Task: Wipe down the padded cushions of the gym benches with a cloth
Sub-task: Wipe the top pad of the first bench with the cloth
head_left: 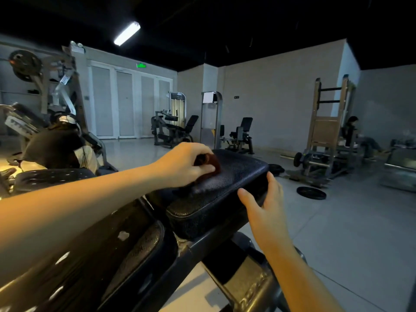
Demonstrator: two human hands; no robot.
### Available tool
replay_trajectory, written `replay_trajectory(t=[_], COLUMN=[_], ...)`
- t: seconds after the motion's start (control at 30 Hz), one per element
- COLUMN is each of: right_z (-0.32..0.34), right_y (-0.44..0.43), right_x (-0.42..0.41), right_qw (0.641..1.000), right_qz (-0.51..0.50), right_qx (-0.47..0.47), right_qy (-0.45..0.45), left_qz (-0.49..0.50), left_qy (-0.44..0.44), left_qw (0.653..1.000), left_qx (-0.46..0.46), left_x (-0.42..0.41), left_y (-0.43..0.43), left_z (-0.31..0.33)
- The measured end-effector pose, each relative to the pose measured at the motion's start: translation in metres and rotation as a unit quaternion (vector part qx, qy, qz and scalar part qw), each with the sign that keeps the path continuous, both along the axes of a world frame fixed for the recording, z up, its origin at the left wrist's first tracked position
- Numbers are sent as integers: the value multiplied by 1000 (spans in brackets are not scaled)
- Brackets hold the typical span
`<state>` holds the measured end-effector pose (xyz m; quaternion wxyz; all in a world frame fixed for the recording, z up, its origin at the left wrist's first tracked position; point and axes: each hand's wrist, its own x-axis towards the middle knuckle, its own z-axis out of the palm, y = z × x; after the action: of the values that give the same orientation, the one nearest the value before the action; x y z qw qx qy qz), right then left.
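Head camera looks down along both my forearms. My left hand [186, 163] has its fingers curled over a bunched dark reddish-brown cloth [210, 162] and presses it onto the top of the black textured padded bench cushion [225, 192]. The cloth is blurred and mostly hidden under the fingers, so I can only guess that it is a small rag wadded into a ball. My right hand [263, 206] holds nothing. Its fingers lie fairly straight against the cushion's right side wall, with the thumb up at the top edge, and I take that to be a brace.

The relation that matters is this. The cushion's long axis runs away from me and a little to the right, and the cloth sits at the far left part of the top face. Nearly all the remaining top surface lies toward me and toward the right edge. I judge the next stroke should draw back along that axis, toward the rounded near end. The left hand is the one to make it, since it already has the cloth.

Below and to the left lies a second glossy black pad [90, 255] on the same grey metal frame [225, 244]. A black weight plate [311, 192] lies on the floor beyond.
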<state>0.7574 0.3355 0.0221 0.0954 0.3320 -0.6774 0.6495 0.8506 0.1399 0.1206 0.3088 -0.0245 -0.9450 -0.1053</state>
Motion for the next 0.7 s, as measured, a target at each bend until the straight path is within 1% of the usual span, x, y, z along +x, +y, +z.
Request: replay_trajectory(t=[0.07,0.1,0.13,0.2,0.27,0.33,0.4,0.47,0.53,0.6,0.63,0.67,0.7], right_z=[0,-1,-1,0,3,4,3,2,1,1,2,3,4], right_y=[1,0,0,1,1,1,1,1,1,2,2,2,2], right_x=[2,3,4,5,5,3,1,2,4,6,7,7,7], right_qw=[1000,1000,1000,1000,1000,1000,1000,1000,1000,1000,1000,1000,1000], right_qz=[-2,-4,-5,-5,-3,3,7,5,1,0,-1,-2,-2], right_qx=[1,1,2,2,1,-1,-2,1,7,7,7,8,8], right_qy=[5,5,4,9,7,0,-4,-3,1,4,6,8,8], left_qz=[116,159,177,144,54,-33,-66,-27,75,175,190,181,147], left_qy=[-11,-23,-26,-18,-7,-6,0,-4,-13,-29,-32,-32,-26], left_qw=[993,987,983,988,996,999,998,999,997,983,980,982,988], left_qx=[6,14,27,60,76,32,5,22,33,43,43,41,40], left_x=[-10,-15,-20,-25,-22,-14,-12,-19,-32,-43,-47,-50,-50], left_y=[-30,-39,-43,-30,3,36,43,20,-14,-37,-39,-33,-18], left_z=[6,8,9,11,9,5,0,2,8,13,15,16,16])
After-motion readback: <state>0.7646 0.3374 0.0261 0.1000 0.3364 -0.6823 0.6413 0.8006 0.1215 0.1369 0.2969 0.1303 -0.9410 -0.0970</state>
